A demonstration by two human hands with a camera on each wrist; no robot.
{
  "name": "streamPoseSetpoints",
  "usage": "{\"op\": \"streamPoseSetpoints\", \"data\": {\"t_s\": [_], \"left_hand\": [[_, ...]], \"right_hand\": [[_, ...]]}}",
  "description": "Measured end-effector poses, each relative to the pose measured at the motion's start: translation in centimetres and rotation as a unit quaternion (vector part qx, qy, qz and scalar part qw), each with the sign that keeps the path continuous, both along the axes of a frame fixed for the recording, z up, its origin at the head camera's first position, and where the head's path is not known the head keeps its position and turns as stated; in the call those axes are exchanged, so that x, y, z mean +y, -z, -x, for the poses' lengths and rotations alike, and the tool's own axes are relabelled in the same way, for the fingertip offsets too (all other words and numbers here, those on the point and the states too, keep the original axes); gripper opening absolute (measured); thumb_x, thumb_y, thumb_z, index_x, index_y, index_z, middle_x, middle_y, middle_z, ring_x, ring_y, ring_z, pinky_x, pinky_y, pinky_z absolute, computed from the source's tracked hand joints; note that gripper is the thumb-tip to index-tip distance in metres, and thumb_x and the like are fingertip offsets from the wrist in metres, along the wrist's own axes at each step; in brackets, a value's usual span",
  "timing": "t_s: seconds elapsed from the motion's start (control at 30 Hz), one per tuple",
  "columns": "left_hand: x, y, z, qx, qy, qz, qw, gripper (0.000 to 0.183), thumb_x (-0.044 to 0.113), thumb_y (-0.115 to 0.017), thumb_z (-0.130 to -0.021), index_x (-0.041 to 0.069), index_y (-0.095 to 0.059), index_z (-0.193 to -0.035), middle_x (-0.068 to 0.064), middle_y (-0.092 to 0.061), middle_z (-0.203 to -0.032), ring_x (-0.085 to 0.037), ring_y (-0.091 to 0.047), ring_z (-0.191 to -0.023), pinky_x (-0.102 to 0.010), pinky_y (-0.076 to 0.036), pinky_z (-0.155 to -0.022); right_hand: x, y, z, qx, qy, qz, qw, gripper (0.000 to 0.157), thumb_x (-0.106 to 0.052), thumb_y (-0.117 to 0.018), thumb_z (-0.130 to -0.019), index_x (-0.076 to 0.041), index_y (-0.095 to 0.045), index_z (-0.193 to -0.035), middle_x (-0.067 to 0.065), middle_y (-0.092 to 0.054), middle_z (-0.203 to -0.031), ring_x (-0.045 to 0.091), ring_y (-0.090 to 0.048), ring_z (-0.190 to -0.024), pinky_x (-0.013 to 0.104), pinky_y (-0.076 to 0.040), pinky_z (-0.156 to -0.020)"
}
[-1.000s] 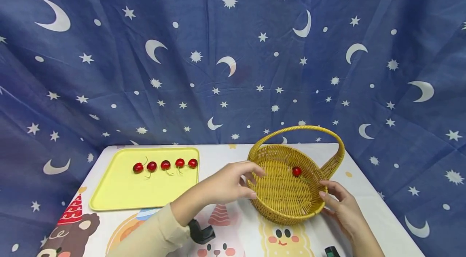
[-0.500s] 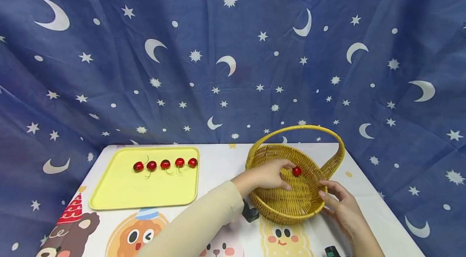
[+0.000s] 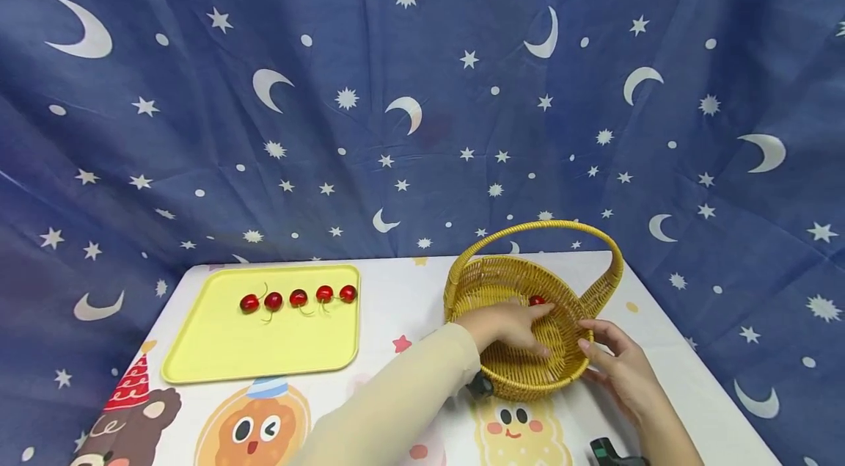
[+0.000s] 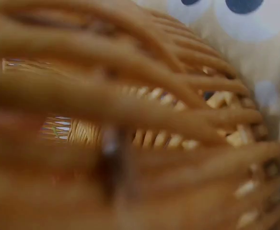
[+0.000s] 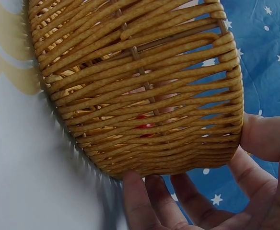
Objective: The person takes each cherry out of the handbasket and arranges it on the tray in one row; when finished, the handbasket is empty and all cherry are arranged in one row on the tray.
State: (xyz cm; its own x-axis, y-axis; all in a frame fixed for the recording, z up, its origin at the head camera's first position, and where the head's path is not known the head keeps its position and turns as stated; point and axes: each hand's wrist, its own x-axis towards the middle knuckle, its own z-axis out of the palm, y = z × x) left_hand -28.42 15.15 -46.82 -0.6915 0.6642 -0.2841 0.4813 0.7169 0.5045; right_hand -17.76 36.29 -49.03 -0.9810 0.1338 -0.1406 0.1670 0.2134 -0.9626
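A yellow-brown wicker basket with a tall hooped handle stands on the right part of the table. Its weave fills the left wrist view from close up. Inside lies a red cherry, partly hidden behind my left hand. My left hand reaches over the near left rim into the basket, thumb and forefinger spread, the forefinger just below the cherry; whether they touch is unclear. My right hand holds the basket's right side, thumb at the rim and fingertips against the outer wall.
A yellow tray on the left bears several cherries in a row, stems attached. The white tablecloth has cartoon prints. A blue curtain with moons and stars hangs behind the table.
My left hand has moved right, from beside the basket's left rim to inside it, near the cherry. The right hand keeps its place on the basket. The head view has shifted slightly.
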Motion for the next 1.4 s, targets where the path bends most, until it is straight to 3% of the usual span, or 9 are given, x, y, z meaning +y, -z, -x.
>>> {"op": "streamPoseSetpoints", "data": {"t_s": [0.07, 0.2, 0.33, 0.53, 0.7, 0.83, 0.93, 1.07, 1.4], "left_hand": [[0.2, 0.2, 0.0, 0.015, 0.002, 0.023, 0.9996, 0.084, 0.059, -0.076, -0.095, 0.050, -0.033, -0.166, 0.002, -0.044, -0.170, -0.019, -0.043, -0.156, -0.040, -0.041, -0.125], [0.2, 0.6, 0.1, 0.054, -0.011, 0.012, 0.9984, 0.047, 0.052, -0.078, -0.095, 0.037, -0.068, -0.138, -0.002, -0.052, -0.158, -0.014, -0.063, -0.124, -0.030, -0.055, -0.101], [0.0, 0.9, 0.4, 0.080, -0.047, -0.040, 0.9949, 0.024, 0.035, -0.084, -0.092, 0.027, -0.068, -0.110, -0.004, -0.050, -0.140, -0.012, -0.060, -0.084, -0.026, -0.052, -0.071], [0.2, 1.0, 0.4, 0.096, -0.024, -0.036, 0.9945, 0.066, 0.037, -0.077, -0.095, 0.041, -0.053, -0.157, 0.002, -0.030, -0.175, -0.021, -0.063, -0.134, -0.033, -0.054, -0.108], [0.3, 0.9, 0.4, 0.104, 0.014, 0.003, 0.9945, 0.066, 0.046, -0.068, -0.103, 0.041, -0.044, -0.164, 0.010, -0.019, -0.181, -0.021, -0.045, -0.156, -0.033, -0.042, -0.125], [0.3, 1.3, 0.6, 0.134, 0.027, 0.004, 0.9906, 0.059, 0.044, -0.069, -0.103, 0.035, -0.053, -0.159, 0.009, -0.041, -0.169, -0.015, -0.054, -0.147, -0.029, -0.044, -0.122], [0.3, 1.8, 0.8, 0.155, 0.025, -0.004, 0.9876, 0.044, 0.026, -0.073, -0.100, 0.030, -0.067, -0.143, 0.006, -0.059, -0.142, -0.008, -0.064, -0.119, -0.022, -0.053, -0.102], [0.3, 2.1, 1.2, 0.171, 0.013, -0.013, 0.9851, 0.033, 0.003, -0.074, -0.092, 0.025, -0.075, -0.116, 0.006, -0.062, -0.111, -0.006, -0.057, -0.093, -0.018, -0.048, -0.080], [-0.9, 0.0, 0.4, 0.116, -0.015, -0.097, 0.9884, 0.028, 0.029, -0.083, -0.096, 0.022, -0.067, -0.118, 0.010, -0.067, -0.096, -0.004, -0.060, -0.084, -0.018, -0.048, -0.075]], "right_hand": [[-0.1, -0.1, 0.2, 0.000, -0.004, -0.001, 1.000, 0.048, -0.021, -0.069, -0.107, -0.003, -0.053, -0.149, 0.000, -0.053, -0.130, 0.009, -0.066, -0.112, 0.035, -0.064, -0.088], [0.0, -0.1, 0.2, -0.002, -0.002, 0.003, 1.000, 0.043, -0.019, -0.069, -0.106, -0.007, -0.057, -0.146, -0.001, -0.052, -0.131, 0.008, -0.066, -0.111, 0.035, -0.064, -0.087], [0.2, -0.1, 0.1, -0.001, 0.001, 0.006, 1.000, 0.038, -0.016, -0.069, -0.106, -0.010, -0.060, -0.143, -0.005, -0.053, -0.131, 0.007, -0.066, -0.110, 0.035, -0.064, -0.085], [0.2, 0.1, 0.0, -0.007, 0.001, 0.004, 1.000, 0.038, -0.017, -0.069, -0.106, -0.012, -0.060, -0.143, -0.008, -0.055, -0.128, 0.006, -0.065, -0.110, 0.034, -0.064, -0.085], [0.1, 0.0, 0.1, -0.006, 0.004, 0.000, 1.000, 0.038, -0.017, -0.068, -0.106, -0.011, -0.061, -0.143, -0.004, -0.054, -0.130, 0.006, -0.065, -0.111, 0.034, -0.064, -0.085], [0.1, 0.0, 0.1, -0.004, 0.002, 0.003, 1.000, 0.037, -0.016, -0.068, -0.107, -0.012, -0.061, -0.143, -0.008, -0.056, -0.127, 0.006, -0.065, -0.110, 0.034, -0.064, -0.085], [0.1, 0.2, 0.0, -0.002, 0.000, 0.007, 1.000, 0.036, -0.015, -0.068, -0.107, -0.013, -0.062, -0.142, -0.011, -0.058, -0.125, 0.006, -0.065, -0.110, 0.034, -0.064, -0.085], [0.0, 0.2, 0.0, 0.002, -0.003, 0.011, 1.000, 0.036, -0.015, -0.069, -0.106, -0.012, -0.062, -0.142, -0.012, -0.059, -0.125, 0.005, -0.065, -0.111, 0.034, -0.064, -0.086], [0.0, 0.1, 0.0, -0.004, -0.002, -0.002, 1.000, 0.040, -0.019, -0.070, -0.106, -0.010, -0.060, -0.144, -0.012, -0.058, -0.126, 0.002, -0.064, -0.109, 0.033, -0.064, -0.085]]}}
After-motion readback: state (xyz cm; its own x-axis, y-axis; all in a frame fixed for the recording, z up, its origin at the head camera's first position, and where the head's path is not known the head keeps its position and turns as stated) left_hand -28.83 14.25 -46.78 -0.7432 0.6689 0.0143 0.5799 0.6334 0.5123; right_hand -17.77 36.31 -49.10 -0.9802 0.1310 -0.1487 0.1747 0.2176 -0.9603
